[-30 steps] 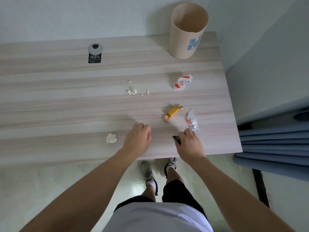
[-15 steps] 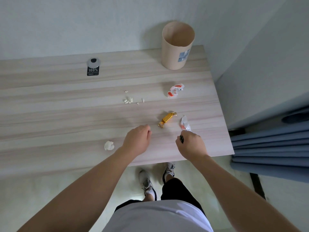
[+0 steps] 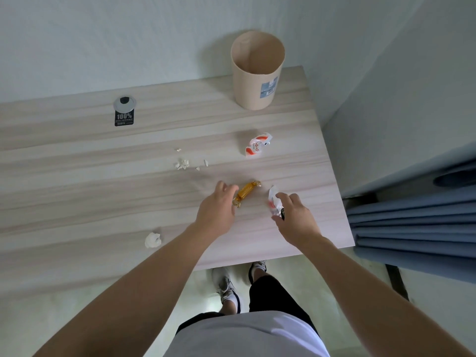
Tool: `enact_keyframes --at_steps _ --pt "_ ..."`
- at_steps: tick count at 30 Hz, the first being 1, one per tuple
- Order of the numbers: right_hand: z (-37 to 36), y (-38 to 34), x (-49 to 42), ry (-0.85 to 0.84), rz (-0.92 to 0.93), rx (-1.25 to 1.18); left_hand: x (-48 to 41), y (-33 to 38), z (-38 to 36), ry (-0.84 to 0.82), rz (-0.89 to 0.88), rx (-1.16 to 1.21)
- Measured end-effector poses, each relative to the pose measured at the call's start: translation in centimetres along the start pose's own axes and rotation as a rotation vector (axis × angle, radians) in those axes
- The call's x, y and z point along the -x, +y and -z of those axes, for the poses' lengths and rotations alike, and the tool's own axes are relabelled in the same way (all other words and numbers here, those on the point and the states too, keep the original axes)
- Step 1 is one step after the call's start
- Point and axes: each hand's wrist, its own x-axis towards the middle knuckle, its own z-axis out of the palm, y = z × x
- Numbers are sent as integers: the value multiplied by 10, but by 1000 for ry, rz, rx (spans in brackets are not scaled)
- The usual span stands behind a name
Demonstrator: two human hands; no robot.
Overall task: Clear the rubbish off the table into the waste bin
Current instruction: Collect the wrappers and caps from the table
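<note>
A tan waste bin (image 3: pixel 253 96) stands upright at the table's far right corner. My left hand (image 3: pixel 216 210) hovers open, its fingertips right beside a gold sweet wrapper (image 3: pixel 246 191). My right hand (image 3: pixel 296 217) pinches a small dark scrap (image 3: pixel 282 214), and its fingers reach onto a clear white-and-red wrapper (image 3: pixel 271 195). Another white-and-red wrapper (image 3: pixel 257 145) lies between these and the bin. Small white paper bits (image 3: pixel 183 164) sit mid-table. A crumpled white paper ball (image 3: pixel 153 240) lies near the front edge, left of my left arm.
The wooden table (image 3: pixel 103 189) ends at a wall behind and on the right. A black "100%" sticker (image 3: pixel 124 119) and a round cable cover (image 3: pixel 124 103) are at the back left. Blue curtain folds (image 3: pixel 412 228) hang right of the table's front corner.
Both hands moved forward over the table. The left hand opened and reached the gold wrapper. The right hand, still holding the dark scrap, reached the clear wrapper.
</note>
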Motion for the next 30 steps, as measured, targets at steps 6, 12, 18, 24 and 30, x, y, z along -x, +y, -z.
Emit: enact_keyframes --at_steps 6,12,18,24,30 --pt "7 10 -25 -131 3 30 -33 15 -9 -17 63 19" --pt "4 18 -44 -148 40 46 -54 20 -19 -40 88 13" --pt "1 23 -49 -96 79 -17 -58 19 -28 -46 107 12" --pt "-2 20 -55 -95 51 -7 -55 17 -23 -47 152 52" --pt "2 4 -52 -122 -49 -24 -43 14 -13 -43 212 119"
